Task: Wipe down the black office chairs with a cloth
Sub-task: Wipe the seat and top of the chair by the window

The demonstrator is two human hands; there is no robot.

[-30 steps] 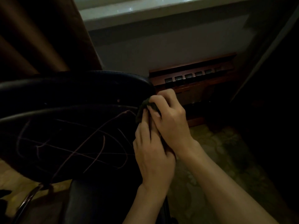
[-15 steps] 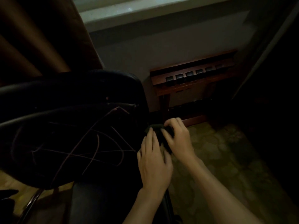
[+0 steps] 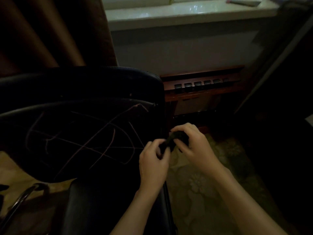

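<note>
Floor (image 3: 199, 189) covered in pale carpet, faded flower pattern, dim light. Black office chair (image 3: 81, 126) stands on it at left, chrome base leg (image 3: 18, 200) showing near bottom-left corner. Low dark-red wooden rack (image 3: 201, 85) sits on floor against wall, just beside chair back, row of small dark things on its shelf, too dim to tell what.

Black chair (image 3: 81, 126) with pink scribbles, dark cloth (image 3: 176, 140), floral beige carpet (image 3: 199, 184), brown curtain (image 3: 50, 31), reddish-brown wooden stand (image 3: 203, 92).
</note>
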